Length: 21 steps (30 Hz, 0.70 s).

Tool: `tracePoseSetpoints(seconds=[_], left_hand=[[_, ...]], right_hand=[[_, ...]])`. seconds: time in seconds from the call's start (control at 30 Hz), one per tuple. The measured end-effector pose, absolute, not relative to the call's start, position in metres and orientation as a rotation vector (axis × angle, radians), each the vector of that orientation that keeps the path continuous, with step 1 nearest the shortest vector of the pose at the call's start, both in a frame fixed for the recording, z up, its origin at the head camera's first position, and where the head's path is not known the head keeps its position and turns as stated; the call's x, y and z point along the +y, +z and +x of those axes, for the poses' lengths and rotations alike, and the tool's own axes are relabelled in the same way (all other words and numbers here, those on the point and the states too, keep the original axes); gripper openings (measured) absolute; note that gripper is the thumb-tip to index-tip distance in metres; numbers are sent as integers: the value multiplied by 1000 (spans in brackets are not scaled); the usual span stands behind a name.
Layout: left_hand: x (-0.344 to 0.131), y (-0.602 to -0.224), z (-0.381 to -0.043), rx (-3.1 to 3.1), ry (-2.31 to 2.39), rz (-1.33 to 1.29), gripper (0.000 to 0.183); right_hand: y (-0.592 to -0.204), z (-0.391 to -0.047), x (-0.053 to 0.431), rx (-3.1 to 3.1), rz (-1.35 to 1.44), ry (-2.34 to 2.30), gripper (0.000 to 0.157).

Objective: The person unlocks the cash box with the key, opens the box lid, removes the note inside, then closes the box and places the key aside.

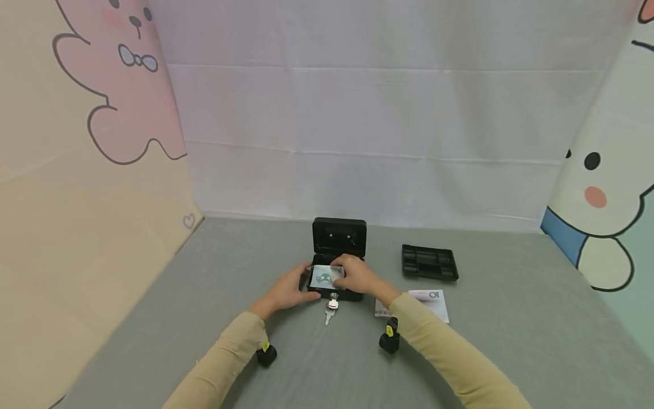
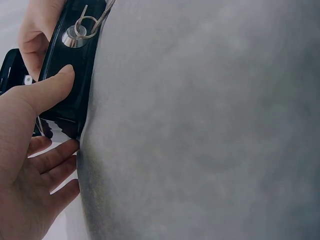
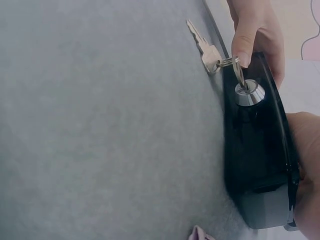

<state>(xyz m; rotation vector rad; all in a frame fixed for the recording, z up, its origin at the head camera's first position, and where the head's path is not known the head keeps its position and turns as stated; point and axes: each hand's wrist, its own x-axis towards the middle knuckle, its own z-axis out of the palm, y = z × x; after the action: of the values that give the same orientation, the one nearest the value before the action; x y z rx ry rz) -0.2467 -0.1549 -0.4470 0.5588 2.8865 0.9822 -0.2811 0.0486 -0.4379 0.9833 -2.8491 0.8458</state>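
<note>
A black cash box [image 1: 349, 295] stands on the table with its lid [image 1: 339, 236] raised. The left hand [image 1: 287, 288] grips its left front corner, thumb on the front wall and fingers along the side. A pale card with a cartoon picture [image 1: 323, 277] lies in the box opening. Over the box, the right hand [image 1: 357, 274] holds the card's right part between thumb and fingers; in the right wrist view the box wall hides those fingertips. From the lock [image 3: 249, 93] in the front wall hangs a ring with a key [image 3: 204, 49].
A black compartment tray [image 1: 429, 262] lies to the box's right. Nearer, a printed white paper [image 1: 431, 303] lies partly under the right forearm. The grey-covered table [image 1: 327, 369] meets a white cloth backdrop [image 1: 368, 125] behind the box.
</note>
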Motion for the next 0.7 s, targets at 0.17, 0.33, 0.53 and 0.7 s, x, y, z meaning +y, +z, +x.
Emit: tracePoseSetpoints(seconds=[0.17, 0.33, 0.53, 0.7], left_hand=[[-155, -448, -247, 2886, 1004, 574, 79], [-156, -449, -248, 2884, 1012, 586, 79], [-155, -449, -248, 2880, 1007, 573, 80], [-155, -449, -247, 2874, 1026, 557, 80]], right_hand=[[-436, -280, 50, -2813, 1000, 865, 38], [-434, -278, 51, -2750, 963, 971, 33], [-430, -278, 52, -2682, 919, 1124, 22], [-429, -279, 53, -2690, 942, 1187, 17]])
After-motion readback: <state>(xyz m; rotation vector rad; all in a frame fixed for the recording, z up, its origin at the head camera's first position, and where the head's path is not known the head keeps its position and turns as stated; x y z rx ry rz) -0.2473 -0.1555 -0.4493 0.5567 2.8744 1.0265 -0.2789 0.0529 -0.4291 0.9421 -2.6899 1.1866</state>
